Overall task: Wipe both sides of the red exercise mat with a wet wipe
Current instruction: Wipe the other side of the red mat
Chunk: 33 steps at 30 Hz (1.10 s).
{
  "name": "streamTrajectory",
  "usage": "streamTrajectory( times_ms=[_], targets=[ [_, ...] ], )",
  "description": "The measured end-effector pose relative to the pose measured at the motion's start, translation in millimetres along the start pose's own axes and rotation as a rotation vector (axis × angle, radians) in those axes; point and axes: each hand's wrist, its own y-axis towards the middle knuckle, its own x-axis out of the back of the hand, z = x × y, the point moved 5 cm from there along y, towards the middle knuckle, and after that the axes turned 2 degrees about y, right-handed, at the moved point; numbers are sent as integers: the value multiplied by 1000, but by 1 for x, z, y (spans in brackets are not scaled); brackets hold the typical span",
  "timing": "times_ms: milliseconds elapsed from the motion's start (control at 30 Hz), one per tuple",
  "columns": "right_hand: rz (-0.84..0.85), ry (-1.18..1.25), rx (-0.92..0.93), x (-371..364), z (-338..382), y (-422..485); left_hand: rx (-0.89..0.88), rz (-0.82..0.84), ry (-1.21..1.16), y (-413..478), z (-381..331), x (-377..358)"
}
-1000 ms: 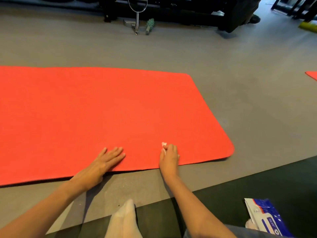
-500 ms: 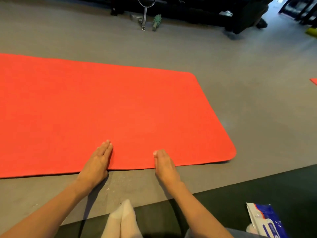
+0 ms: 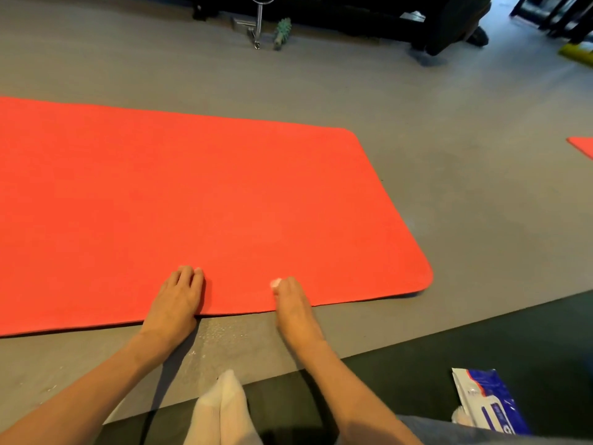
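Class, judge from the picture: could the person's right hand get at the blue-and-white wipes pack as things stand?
Probably yes. The wipes pack lies on the dark floor to the right of the right hand, with nothing between them, though that hand pinches a wet wipe on the red mat.

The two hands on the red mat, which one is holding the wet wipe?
The right hand: a white bit of wet wipe pokes out at its curled fingertips. The left hand rests on the red mat with nothing showing in it.

I count two flat red foam mats [image 3: 192, 194], the second [image 3: 582, 149] right of the first; one crumpled white wipe [image 3: 275, 283]; one blue-white plastic pack [image 3: 491, 406].
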Motion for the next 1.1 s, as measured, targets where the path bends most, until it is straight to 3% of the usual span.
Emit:
streamTrajectory(
  times_ms=[167, 267, 367, 433, 500, 567, 667, 733, 800, 900, 1033, 1100],
  targets=[
    [-262, -90, -490, 76, -151, -14, -213, -125, 21, 3, -33, 20],
    [-282, -131, -462, 70, -143, -19, -356, -164, 47, 16, -68, 22],
    [-146, -55, -127, 27, -65, -10, -422, -179, 76, 23, -83, 21],
    [77, 1, 74, 1, -23, -7, -446, -195, 99, 22, -80, 23],
    [114, 48, 46, 2, -30, -5, -448, -219, 85, 17, -71, 28],
    [-31, -44, 12, 27, -58, -9, -433, -220, 67, 5, -58, 31],
    [-285, -82, -331, 73, -135, -20, -429, -197, 62, -19, -33, 24],
    [-299, -38, -632, 88, -177, -31, -442, -204, 56, -25, -17, 19],
    [-330, -22, -770, 87, -188, -36, -487, -240, 58, -22, -11, 18],
    [-352, 1, -583, 63, -139, -23, -553, -252, 27, -18, -11, 18],
    [-90, 91, -223, 7, -41, -2, -559, -270, -3, -18, -11, 20],
    [-39, 25, -72, -1, -25, 1, -549, -280, -22, -16, -11, 22]
  ],
)
